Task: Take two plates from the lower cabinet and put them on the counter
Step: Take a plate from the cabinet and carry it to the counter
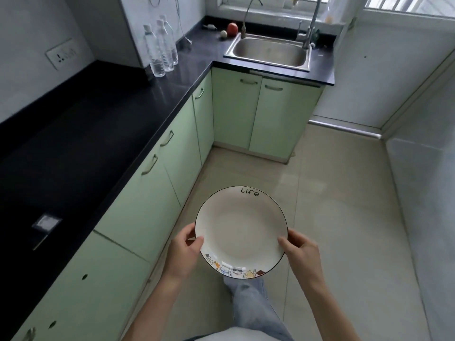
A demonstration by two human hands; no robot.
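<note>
Both hands are on the plate. The left hand (185, 247) grips the left rim of the round white ceramic plate with the thin dark edge (241, 230), thumb on top and fingers curled underneath. The right hand (300, 249) does the same on the right rim, thumb lying over the edge. The plate is held level in the air above the beige tiled floor (344, 205), face up, with "Life" written on its far rim and a row of little cartoon pictures along the near rim. Can't tell if a second plate is stacked underneath. Right below it is a leg in light blue jeans (251, 301).

The plate is off to the right of the pale green lower cabinet doors (147, 207), which are all closed, and not over the glossy black L-shaped counter (81, 134). Near the counter's left edge lies a small grey rectangular thing (46, 222). At the inner corner of the counter stand three clear plastic water bottles (161, 48). Along the far run, a steel sink (270, 51) is set in, with a red apple (232, 29) and a small white ball-like thing (223, 33) by its back left corner.
</note>
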